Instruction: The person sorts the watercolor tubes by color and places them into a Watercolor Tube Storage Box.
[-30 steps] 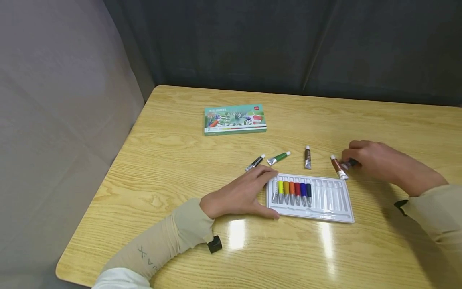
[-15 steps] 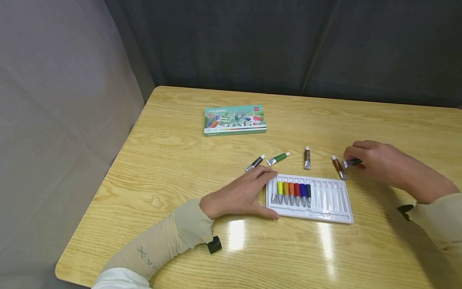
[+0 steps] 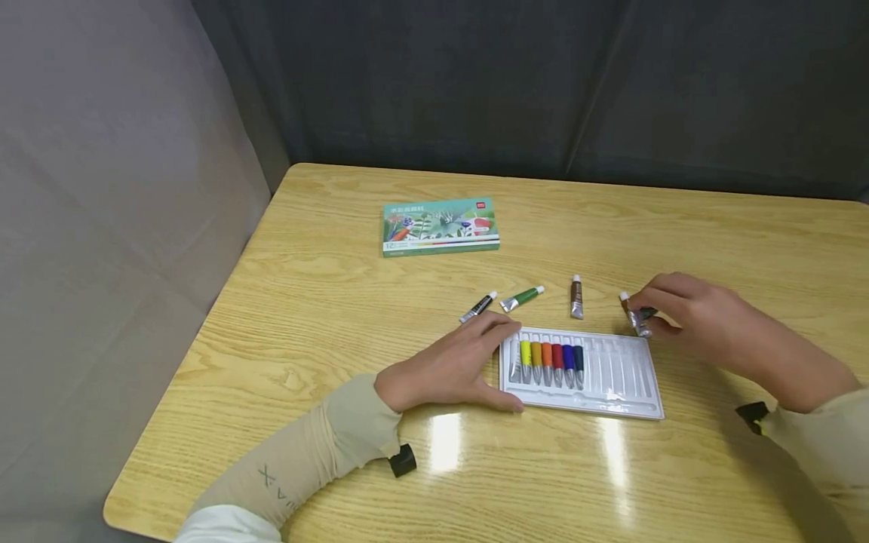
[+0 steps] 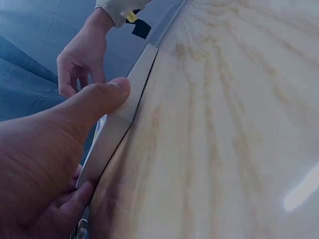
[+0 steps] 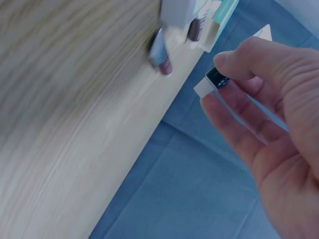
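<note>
In the head view my left hand (image 3: 451, 369) grips the left end of a white plastic tray (image 3: 577, 407), thumb at the front edge and fingers at the back corner. Several paint tubes (image 3: 547, 363) fill the tray's left slots, running from white and yellow to dark blue; its right slots hold none. My right hand (image 3: 706, 324) is past the tray's back right corner. Between its thumb and fingers it pinches a dark green paint tube (image 5: 218, 78) with a white cap. Just beside those fingertips lies a reddish-brown tube (image 3: 626, 303), partly covered by the hand's work.
Behind the tray lie a black tube (image 3: 479, 305), a green tube (image 3: 523, 299) and a dark brown tube (image 3: 577, 299). Farther back on the wooden table (image 3: 326, 302) is a flat teal paint box (image 3: 441, 228). Dark curtains (image 3: 434, 90) hang behind the table.
My right hand has lifted the dark green tube from beside the reddish-brown one and turned it, then come slightly left and nearer the tray. The left hand has stayed on the tray.
</note>
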`<action>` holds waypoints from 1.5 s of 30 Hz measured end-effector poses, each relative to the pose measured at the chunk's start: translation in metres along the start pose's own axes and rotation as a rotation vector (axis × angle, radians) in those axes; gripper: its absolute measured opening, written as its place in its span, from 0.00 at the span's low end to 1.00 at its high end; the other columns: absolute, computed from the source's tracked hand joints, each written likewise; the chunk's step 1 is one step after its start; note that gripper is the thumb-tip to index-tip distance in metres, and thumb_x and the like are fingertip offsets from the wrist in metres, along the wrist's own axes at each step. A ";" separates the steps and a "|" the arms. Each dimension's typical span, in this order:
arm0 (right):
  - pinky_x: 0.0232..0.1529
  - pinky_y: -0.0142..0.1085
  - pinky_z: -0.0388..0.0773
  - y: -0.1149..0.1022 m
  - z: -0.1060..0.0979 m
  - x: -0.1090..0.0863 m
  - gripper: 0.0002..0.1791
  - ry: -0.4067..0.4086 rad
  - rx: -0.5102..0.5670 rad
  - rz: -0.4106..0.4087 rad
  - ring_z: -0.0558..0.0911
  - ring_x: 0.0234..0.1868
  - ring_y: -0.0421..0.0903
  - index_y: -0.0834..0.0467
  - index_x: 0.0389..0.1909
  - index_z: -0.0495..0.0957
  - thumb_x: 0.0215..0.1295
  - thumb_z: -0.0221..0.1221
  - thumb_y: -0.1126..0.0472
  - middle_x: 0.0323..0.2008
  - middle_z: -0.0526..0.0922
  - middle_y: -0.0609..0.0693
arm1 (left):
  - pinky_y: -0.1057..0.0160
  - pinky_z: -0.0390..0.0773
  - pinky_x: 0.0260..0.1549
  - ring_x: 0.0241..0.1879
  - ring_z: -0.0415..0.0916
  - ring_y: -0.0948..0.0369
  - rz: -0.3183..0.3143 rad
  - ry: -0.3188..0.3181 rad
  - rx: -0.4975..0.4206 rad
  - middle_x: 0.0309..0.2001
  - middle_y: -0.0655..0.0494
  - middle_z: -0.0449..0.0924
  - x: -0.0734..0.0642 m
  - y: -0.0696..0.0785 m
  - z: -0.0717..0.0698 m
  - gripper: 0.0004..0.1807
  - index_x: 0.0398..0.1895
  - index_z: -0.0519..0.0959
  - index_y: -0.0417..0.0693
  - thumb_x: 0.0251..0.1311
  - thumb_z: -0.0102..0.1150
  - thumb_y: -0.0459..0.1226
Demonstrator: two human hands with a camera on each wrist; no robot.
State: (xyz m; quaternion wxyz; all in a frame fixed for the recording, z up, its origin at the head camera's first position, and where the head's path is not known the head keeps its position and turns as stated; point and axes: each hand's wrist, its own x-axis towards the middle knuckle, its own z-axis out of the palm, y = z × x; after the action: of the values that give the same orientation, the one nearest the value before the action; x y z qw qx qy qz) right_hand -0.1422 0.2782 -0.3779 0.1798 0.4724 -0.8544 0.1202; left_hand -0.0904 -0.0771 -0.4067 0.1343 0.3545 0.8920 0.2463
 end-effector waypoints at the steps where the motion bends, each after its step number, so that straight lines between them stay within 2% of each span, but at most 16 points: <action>1: 0.29 0.38 0.82 -0.001 0.001 0.000 0.12 0.014 0.009 -0.013 0.83 0.31 0.45 0.57 0.36 0.85 0.52 0.73 0.71 0.35 0.85 0.48 | 0.62 0.64 0.78 0.75 0.61 0.60 0.001 0.002 -0.001 0.76 0.55 0.59 0.000 0.000 0.000 0.62 0.82 0.56 0.48 0.51 0.71 0.69; 2: 0.30 0.37 0.82 -0.003 0.001 0.001 0.02 0.026 0.020 -0.027 0.83 0.32 0.45 0.56 0.36 0.85 0.64 0.67 0.65 0.35 0.85 0.48 | 0.62 0.64 0.78 0.75 0.62 0.60 0.002 0.004 -0.002 0.76 0.55 0.59 0.000 0.000 0.000 0.62 0.82 0.56 0.48 0.51 0.71 0.68; 4: 0.32 0.37 0.82 -0.006 0.003 0.002 0.17 0.051 0.035 -0.048 0.83 0.33 0.45 0.55 0.34 0.84 0.79 0.51 0.52 0.35 0.85 0.47 | 0.61 0.65 0.78 0.75 0.62 0.60 0.003 0.006 -0.003 0.76 0.55 0.60 0.000 -0.001 0.001 0.62 0.82 0.56 0.48 0.51 0.71 0.68; 6: 0.33 0.35 0.82 -0.010 0.005 0.004 0.32 0.075 0.040 -0.063 0.83 0.33 0.44 0.54 0.33 0.84 0.80 0.34 0.43 0.35 0.85 0.46 | 0.61 0.65 0.78 0.75 0.62 0.60 0.005 0.010 -0.007 0.76 0.55 0.60 0.000 -0.001 0.001 0.62 0.82 0.56 0.48 0.51 0.72 0.68; 13: 0.38 0.26 0.81 -0.026 0.011 0.008 0.27 0.122 0.111 -0.123 0.80 0.36 0.40 0.54 0.31 0.83 0.82 0.39 0.49 0.35 0.83 0.44 | 0.61 0.65 0.77 0.75 0.62 0.60 0.004 0.012 -0.007 0.76 0.55 0.60 0.000 -0.001 0.001 0.62 0.82 0.56 0.48 0.50 0.72 0.68; 23: 0.41 0.23 0.80 -0.042 0.020 0.009 0.25 0.128 0.188 -0.154 0.80 0.37 0.39 0.53 0.29 0.81 0.82 0.40 0.51 0.36 0.83 0.45 | 0.61 0.66 0.77 0.74 0.63 0.60 0.007 0.016 -0.004 0.76 0.55 0.61 -0.001 0.000 0.001 0.61 0.82 0.57 0.48 0.50 0.72 0.67; 34: 0.41 0.21 0.81 -0.054 0.020 0.011 0.26 0.047 0.231 -0.093 0.84 0.38 0.41 0.50 0.31 0.83 0.81 0.39 0.46 0.39 0.85 0.44 | 0.62 0.64 0.78 0.75 0.62 0.60 0.001 0.008 -0.006 0.76 0.55 0.60 -0.001 0.000 0.000 0.62 0.82 0.57 0.48 0.50 0.72 0.68; 35: 0.42 0.21 0.81 -0.054 0.020 0.011 0.23 0.044 0.237 -0.093 0.84 0.39 0.41 0.50 0.32 0.83 0.81 0.44 0.48 0.39 0.85 0.44 | 0.62 0.64 0.78 0.75 0.62 0.60 0.001 0.008 -0.007 0.76 0.55 0.60 -0.001 0.000 0.000 0.62 0.82 0.56 0.48 0.50 0.72 0.68; 37: 0.42 0.22 0.81 -0.053 0.023 0.011 0.23 0.043 0.243 -0.093 0.84 0.39 0.42 0.50 0.32 0.83 0.82 0.44 0.47 0.39 0.86 0.44 | 0.62 0.64 0.78 0.75 0.62 0.60 0.002 0.008 -0.007 0.76 0.55 0.60 -0.001 0.000 0.000 0.62 0.82 0.56 0.48 0.50 0.72 0.68; 38: 0.42 0.23 0.82 -0.053 0.024 0.011 0.16 0.041 0.245 -0.095 0.84 0.39 0.42 0.49 0.33 0.83 0.80 0.52 0.51 0.40 0.86 0.44 | 0.62 0.64 0.78 0.75 0.62 0.60 0.002 0.007 -0.005 0.76 0.55 0.60 -0.001 0.000 -0.001 0.62 0.82 0.56 0.48 0.50 0.72 0.68; 42: 0.39 0.27 0.83 -0.052 0.027 0.010 0.18 0.037 0.236 -0.102 0.85 0.39 0.43 0.49 0.33 0.82 0.81 0.49 0.49 0.39 0.86 0.44 | 0.63 0.64 0.78 0.75 0.62 0.60 0.004 0.005 0.005 0.76 0.55 0.60 -0.002 0.001 -0.002 0.62 0.82 0.56 0.48 0.50 0.71 0.68; 44: 0.39 0.28 0.83 -0.053 0.027 0.010 0.05 0.021 0.223 -0.094 0.85 0.39 0.43 0.49 0.32 0.82 0.69 0.66 0.58 0.39 0.86 0.44 | 0.63 0.64 0.78 0.75 0.62 0.60 0.006 0.006 0.010 0.76 0.55 0.60 -0.002 0.001 -0.002 0.62 0.82 0.56 0.47 0.50 0.72 0.68; 45: 0.38 0.29 0.83 -0.053 0.027 0.010 0.05 0.016 0.214 -0.089 0.85 0.39 0.43 0.49 0.32 0.82 0.68 0.68 0.58 0.39 0.86 0.44 | 0.63 0.64 0.78 0.75 0.62 0.60 0.007 0.007 0.012 0.76 0.55 0.60 -0.001 0.000 -0.002 0.62 0.82 0.56 0.47 0.50 0.72 0.68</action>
State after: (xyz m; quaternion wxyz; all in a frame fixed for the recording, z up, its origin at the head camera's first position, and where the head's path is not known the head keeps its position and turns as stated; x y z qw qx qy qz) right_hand -0.1073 0.2325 -0.3960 0.1402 0.5255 -0.8134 0.2064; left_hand -0.0899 -0.0786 -0.4048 0.1281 0.3576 0.8927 0.2426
